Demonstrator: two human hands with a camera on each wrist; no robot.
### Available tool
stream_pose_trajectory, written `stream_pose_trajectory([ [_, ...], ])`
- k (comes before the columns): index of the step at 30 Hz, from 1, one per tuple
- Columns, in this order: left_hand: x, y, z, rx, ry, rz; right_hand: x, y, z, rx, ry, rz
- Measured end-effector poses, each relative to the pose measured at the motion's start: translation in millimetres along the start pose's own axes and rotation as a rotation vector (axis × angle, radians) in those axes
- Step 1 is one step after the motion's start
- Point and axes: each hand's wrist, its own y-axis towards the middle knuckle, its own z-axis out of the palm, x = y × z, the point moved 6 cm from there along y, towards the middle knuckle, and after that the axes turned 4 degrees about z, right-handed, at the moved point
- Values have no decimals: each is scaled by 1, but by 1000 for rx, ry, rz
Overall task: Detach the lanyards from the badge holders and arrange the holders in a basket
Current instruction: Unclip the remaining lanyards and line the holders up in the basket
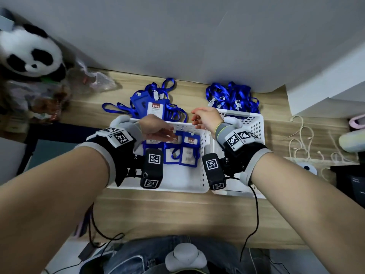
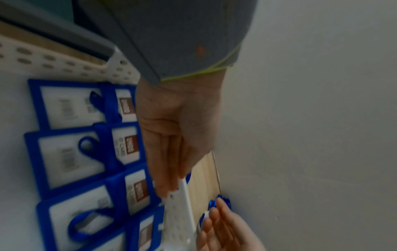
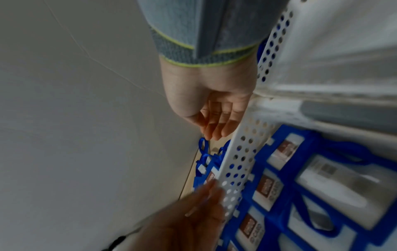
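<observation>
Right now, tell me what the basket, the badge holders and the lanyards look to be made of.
Basket: apparently rigid white plastic, matte, walls punched with rows of holes.
Badge holders: seemingly blue plastic frames around clear windows; paper cards show through.
Lanyards: probably woven blue ribbon, slightly shiny, lying in limp loops, with white clips.

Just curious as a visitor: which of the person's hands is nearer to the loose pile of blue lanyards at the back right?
Right. The right hand hovers just in front-left of the lanyard pile; the left hand is farther left, over the basket.
</observation>
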Motion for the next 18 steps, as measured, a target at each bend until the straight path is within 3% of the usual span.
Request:
stream_pose_trajectory([
  [2, -16, -4, -17, -45, -83, 100, 5, 5, 12, 21, 1, -1],
  [6, -33, 5, -54, -275, -150, 222, 16, 17, 28, -18, -48, -47],
  [8, -39, 16, -67, -360, -123, 212, 23, 25, 36, -23, -111, -77],
  [10, -40, 24, -68, -358, -68, 177, 24, 30, 45, 15, -156, -69],
  [18, -21, 57, -74, -359, 222, 2, 11, 53, 80, 144, -385, 166],
])
